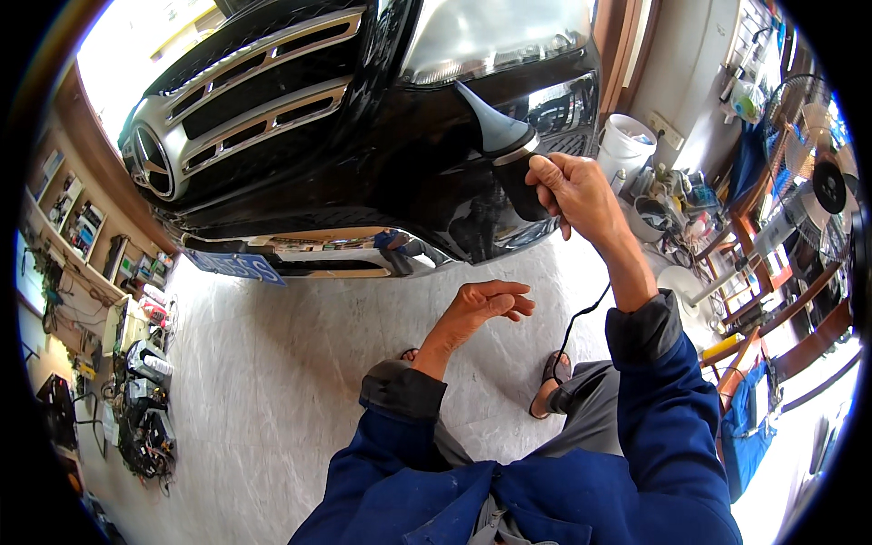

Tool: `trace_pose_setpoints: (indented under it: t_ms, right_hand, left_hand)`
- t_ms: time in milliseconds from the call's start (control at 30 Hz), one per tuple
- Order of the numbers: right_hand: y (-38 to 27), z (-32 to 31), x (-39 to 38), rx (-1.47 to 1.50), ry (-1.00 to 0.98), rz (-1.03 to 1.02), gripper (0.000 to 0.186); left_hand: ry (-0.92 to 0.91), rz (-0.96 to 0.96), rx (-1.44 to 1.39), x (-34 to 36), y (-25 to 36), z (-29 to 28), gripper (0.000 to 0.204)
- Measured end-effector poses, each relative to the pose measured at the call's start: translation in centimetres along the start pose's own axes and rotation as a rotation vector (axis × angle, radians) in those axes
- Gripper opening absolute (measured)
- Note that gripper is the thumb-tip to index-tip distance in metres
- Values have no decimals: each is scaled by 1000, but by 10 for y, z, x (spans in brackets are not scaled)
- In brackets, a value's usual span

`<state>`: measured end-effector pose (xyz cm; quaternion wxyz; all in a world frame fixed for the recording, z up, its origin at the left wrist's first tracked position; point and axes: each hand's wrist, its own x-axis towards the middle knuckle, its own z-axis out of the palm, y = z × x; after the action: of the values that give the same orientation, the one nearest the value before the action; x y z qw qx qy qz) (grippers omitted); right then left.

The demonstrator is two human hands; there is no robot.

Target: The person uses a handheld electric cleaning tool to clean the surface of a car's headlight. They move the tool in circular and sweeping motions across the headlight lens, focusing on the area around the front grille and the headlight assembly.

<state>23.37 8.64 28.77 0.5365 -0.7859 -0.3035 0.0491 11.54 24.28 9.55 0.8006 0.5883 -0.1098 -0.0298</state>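
Observation:
My right hand is closed on the black body of a corded hand tool, which has a silvery band and a pale blue-grey tapered end. That end lies at the black car bumper, just below the headlight; whether it touches the paint I cannot tell. A black cord hangs down by my right forearm. Lower and to the left, my left hand is held in the air over the floor, its fingers apart and holding nothing.
The car's grille fills the upper middle. At right stand a white bucket, assorted containers, a pedestal fan and wooden chairs. At left are cluttered shelves and tangled cables and equipment along the floor.

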Motion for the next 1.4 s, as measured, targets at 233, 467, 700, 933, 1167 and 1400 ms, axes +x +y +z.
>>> trace_pose_setpoints:
  t_ms: [233, 467, 700, 933, 1167, 1400]
  right_hand:
    - [-4, 13, 0, -5, -3, -28, 45]
    - [-5, 13, -3, -11, 74, -15, 42]
    - [2, 8, -5, 62, 112, -1, 41]
    - [0, 11, -8, 46, 151, -21, 40]
    - [-8, 27, -7, 52, 100, -26, 39]
    - [-16, 43, -5, 80, 30, -24, 38]
  left_hand:
    - [-19, 13, -18, -1, -1, -2, 35]
    - [-28, 25, 22, -2, 3, -1, 32]
    - [-52, 27, 36, -1, 0, -3, 31]
    - [-48, 15, 28, -1, 1, -2, 31]
    - [-28, -8, 46, -3, 3, -1, 31]
    - [-38, 19, 39, -3, 2, -2, 32]
